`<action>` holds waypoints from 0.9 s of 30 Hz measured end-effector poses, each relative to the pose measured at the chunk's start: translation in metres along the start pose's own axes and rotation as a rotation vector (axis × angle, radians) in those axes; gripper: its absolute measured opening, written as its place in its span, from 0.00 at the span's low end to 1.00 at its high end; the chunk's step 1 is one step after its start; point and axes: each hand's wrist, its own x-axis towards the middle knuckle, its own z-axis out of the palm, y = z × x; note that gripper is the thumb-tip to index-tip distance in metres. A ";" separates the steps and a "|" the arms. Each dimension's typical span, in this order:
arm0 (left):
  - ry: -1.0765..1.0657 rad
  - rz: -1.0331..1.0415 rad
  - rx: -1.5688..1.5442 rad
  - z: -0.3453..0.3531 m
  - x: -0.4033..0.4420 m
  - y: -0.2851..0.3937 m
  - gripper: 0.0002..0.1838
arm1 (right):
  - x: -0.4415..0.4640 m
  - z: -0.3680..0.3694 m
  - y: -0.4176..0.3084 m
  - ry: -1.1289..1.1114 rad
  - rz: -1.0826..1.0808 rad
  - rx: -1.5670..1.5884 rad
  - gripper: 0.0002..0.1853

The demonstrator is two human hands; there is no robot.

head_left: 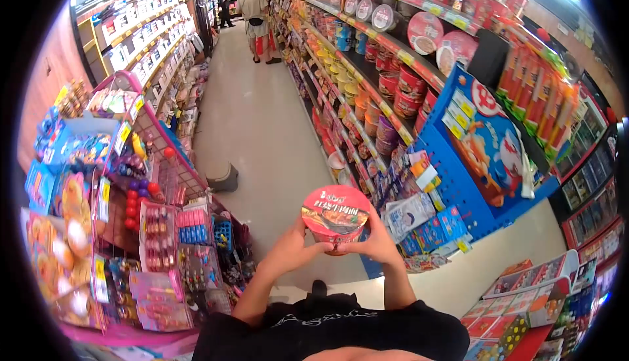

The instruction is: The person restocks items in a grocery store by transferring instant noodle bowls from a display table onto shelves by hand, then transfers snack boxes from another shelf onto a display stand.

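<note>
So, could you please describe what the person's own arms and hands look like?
The left hand and right hand are ungloved, with no watch or bracelet visible. The black shirt has short sleeves and pale script-like lettering.

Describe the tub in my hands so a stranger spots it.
Find the long shop aisle between stocked shelves. At its near end, your left hand and right hand hold a round red-lidded tub. Unlike the shelved red tubs, it's in midair.
</note>
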 end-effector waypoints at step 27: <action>-0.411 0.439 -0.203 -0.199 0.597 -0.130 0.53 | 0.499 -0.072 0.083 0.832 -0.084 -0.809 0.54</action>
